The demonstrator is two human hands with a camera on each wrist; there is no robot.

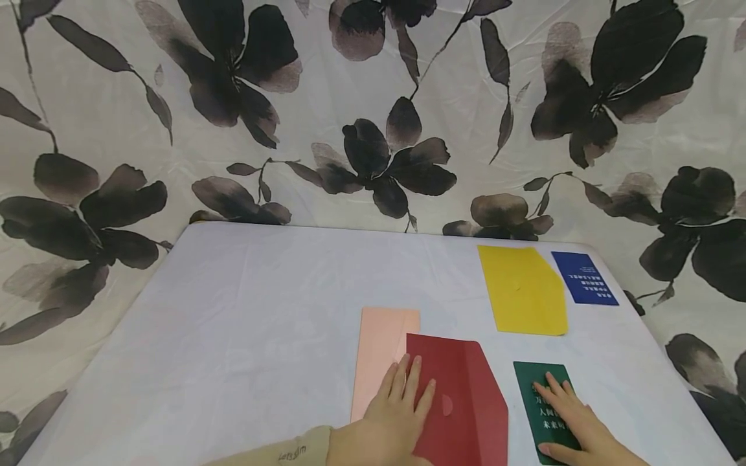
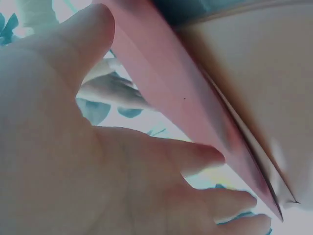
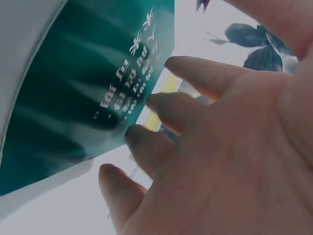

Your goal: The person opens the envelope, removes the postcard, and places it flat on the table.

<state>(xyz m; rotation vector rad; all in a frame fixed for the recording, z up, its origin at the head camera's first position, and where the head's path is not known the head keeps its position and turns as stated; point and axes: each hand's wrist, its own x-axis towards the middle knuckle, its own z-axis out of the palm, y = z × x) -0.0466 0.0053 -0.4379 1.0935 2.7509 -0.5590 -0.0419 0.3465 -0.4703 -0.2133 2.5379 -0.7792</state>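
A red envelope (image 1: 454, 395) with its flap spread to the right lies at the front middle of the table, overlapping a pale pink envelope (image 1: 381, 349). My left hand (image 1: 396, 408) rests on the red envelope's left side, fingers straight. The left wrist view has the left hand (image 2: 122, 161) beside the envelope's reddish face (image 2: 166, 83). To the right lies a green card (image 1: 533, 388) with white lettering. Over it is my right hand (image 1: 577, 421), fingertips on the card and thumb low at its left edge. In the right wrist view the fingers (image 3: 190, 73) extend toward the green card (image 3: 63, 98).
At the back right lie a yellow envelope (image 1: 521, 291) and a blue card (image 1: 585, 278) with white lettering. White cloth covers the table (image 1: 250, 323). Behind it hangs a pale curtain (image 1: 326, 97) with dark flowers.
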